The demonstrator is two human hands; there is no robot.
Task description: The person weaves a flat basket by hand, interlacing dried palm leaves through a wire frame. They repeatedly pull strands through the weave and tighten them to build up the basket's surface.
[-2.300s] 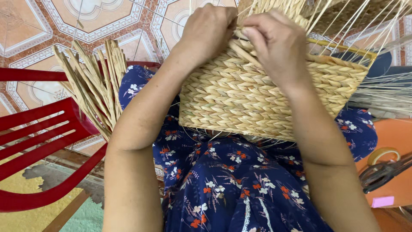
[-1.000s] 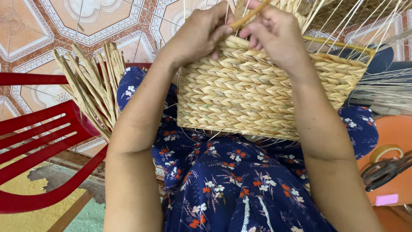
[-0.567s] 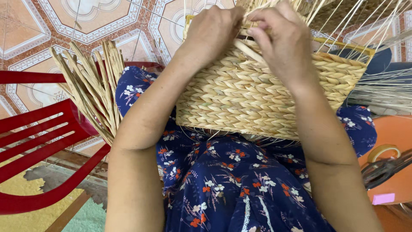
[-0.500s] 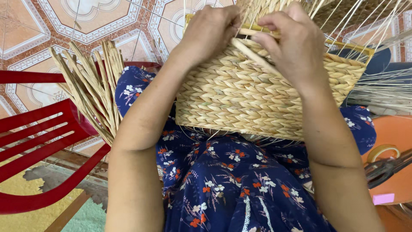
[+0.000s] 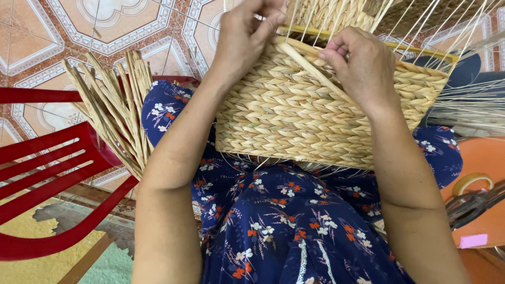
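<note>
A half-woven straw basket (image 5: 315,113) rests on my lap, its braided wall facing me and thin upright stakes (image 5: 421,26) rising from its rim. My left hand (image 5: 244,37) grips the rim at the top left, fingers curled over the edge. My right hand (image 5: 360,66) pinches a pale straw strand (image 5: 310,68) that runs diagonally across the woven wall toward the rim.
A bundle of loose straw strands (image 5: 113,108) lies beside my left knee, over a red plastic chair (image 5: 47,168). An orange stool (image 5: 484,163) at the right carries a tape roll (image 5: 472,182), dark scissors (image 5: 473,202) and a pink slip. Patterned floor tiles lie beyond.
My right hand has slid down and right along the strand, pulling it taut across the basket wall. My left hand stays on the rim.
</note>
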